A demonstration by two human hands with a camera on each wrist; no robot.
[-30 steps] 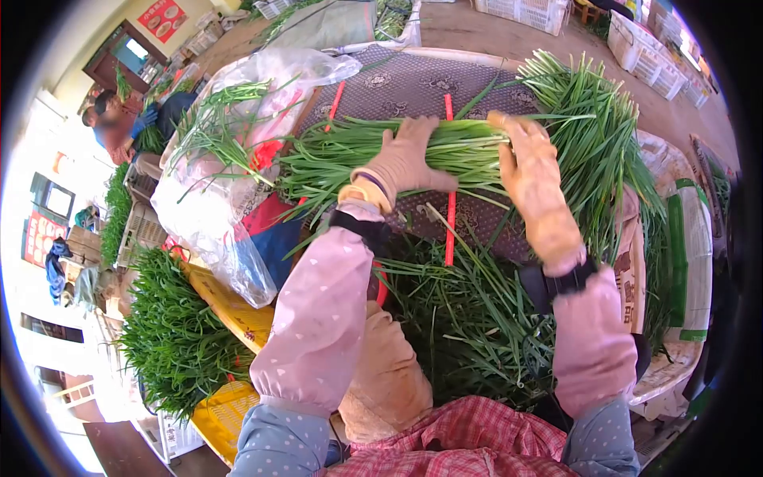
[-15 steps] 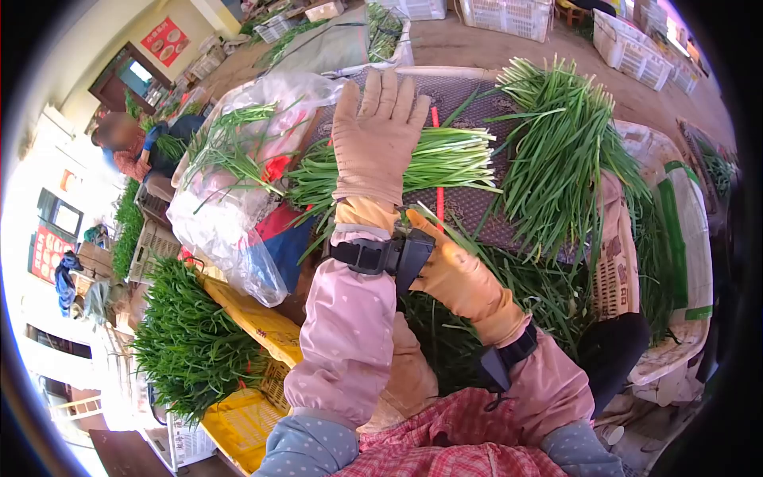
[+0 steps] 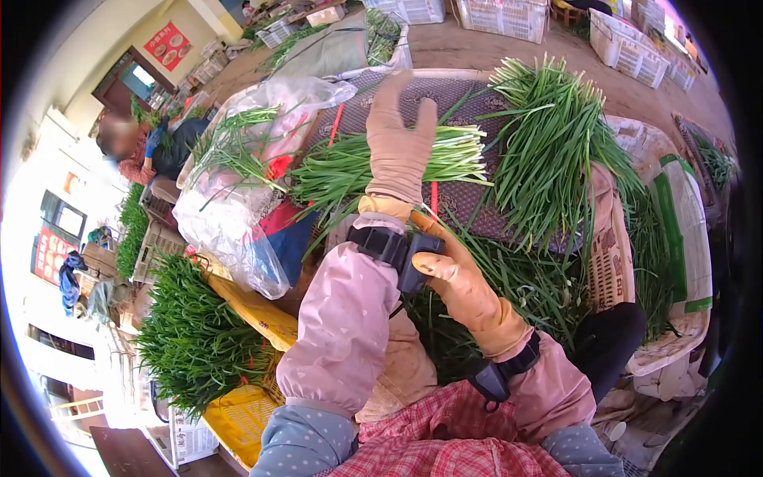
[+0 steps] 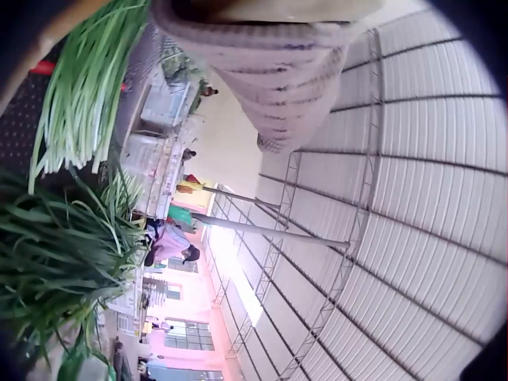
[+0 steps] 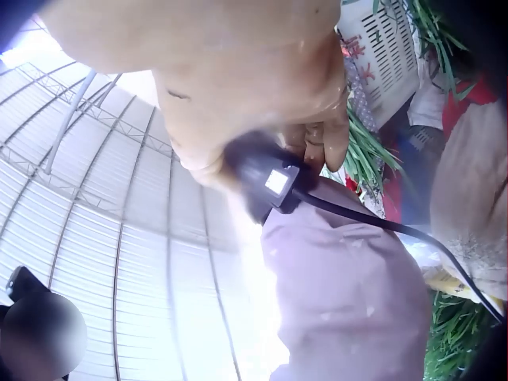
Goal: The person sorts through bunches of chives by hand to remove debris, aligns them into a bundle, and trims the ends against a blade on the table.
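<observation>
My left hand, in a beige glove, is held up over a bundle of garlic chives with its fingers straight and the thumb apart. In the left wrist view, pale stem ends of the chives show beside it. My right hand, in an orange-yellow rubber glove, grips the black wrist camera strapped to my left wrist, its thumb on the near side. The right wrist view shows its fingers round that black camera. A bigger pile of chives lies to the right.
Beneath the bundle is a patterned dark cloth with red ties. Clear plastic bags lie at left, above a yellow crate beside more greens. Loose leaves cover my lap area. Another person sits at far left.
Both hands have come off the chives bundle. My right hand has moved left onto the left wrist's camera. The left hand rose with fingers spread, then turned sideways.
</observation>
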